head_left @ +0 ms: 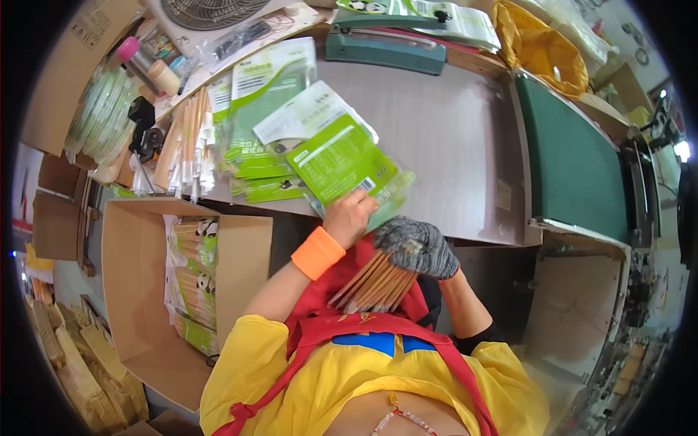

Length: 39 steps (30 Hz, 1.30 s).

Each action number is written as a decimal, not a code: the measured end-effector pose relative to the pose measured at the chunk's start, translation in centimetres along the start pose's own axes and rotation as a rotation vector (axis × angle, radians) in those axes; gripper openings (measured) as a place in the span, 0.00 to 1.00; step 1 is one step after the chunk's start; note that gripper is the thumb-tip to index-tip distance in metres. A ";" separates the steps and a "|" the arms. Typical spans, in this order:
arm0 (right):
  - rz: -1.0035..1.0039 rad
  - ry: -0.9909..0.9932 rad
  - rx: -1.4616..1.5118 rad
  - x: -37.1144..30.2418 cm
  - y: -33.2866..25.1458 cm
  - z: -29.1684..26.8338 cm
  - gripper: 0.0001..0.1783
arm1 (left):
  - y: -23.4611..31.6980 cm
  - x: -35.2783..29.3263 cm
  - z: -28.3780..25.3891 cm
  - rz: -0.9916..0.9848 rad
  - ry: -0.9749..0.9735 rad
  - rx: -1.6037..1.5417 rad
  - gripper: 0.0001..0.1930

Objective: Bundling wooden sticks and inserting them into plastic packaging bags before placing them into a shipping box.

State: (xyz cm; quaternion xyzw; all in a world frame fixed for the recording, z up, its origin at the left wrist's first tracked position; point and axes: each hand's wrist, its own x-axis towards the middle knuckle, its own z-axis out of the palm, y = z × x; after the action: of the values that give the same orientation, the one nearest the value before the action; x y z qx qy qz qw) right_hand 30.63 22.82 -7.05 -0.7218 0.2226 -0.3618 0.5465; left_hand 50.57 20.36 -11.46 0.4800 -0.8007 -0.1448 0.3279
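Note:
My bare left hand [351, 216], with an orange band at the wrist, pinches the lower edge of a green and white plastic bag [342, 161] on the table's near edge. Beside it, my right hand [418, 248], in a grey knit glove, is closed round a bundle of brown wooden chopsticks [376, 283]. The bundle slants down to the left in front of my red apron. The bag looks flat, and its near end reaches toward the gloved hand. More flat green bags [262, 116] lie overlapping just beyond to the left.
An open cardboard box [243, 283] at my left holds filled packs [195, 280]. Wrapped sticks [187, 149] lie at the table's left. A green sealing machine [385, 47] stands at the back of the grey table [451, 138]. A green panel [567, 152] borders the right side.

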 end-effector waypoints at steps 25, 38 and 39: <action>0.169 0.588 -1.136 -8.2 1.4 3.0 0.31 | -1.2 -9.7 0.3 -0.632 -0.006 -0.465 0.08; 0.426 0.064 -1.014 -12.5 4.6 4.9 0.13 | -1.8 -14.0 -0.7 -0.468 -0.539 -0.485 0.10; 0.556 -0.204 -1.117 -13.1 3.9 5.8 0.15 | -1.3 -15.1 -1.6 -0.336 -0.645 -0.278 0.11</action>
State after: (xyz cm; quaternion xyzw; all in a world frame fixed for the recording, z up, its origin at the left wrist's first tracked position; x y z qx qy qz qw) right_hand 26.95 34.69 -15.23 -0.8443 0.5038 0.0352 0.1791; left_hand 57.36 32.93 -16.83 0.4854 -0.7457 -0.4470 0.0928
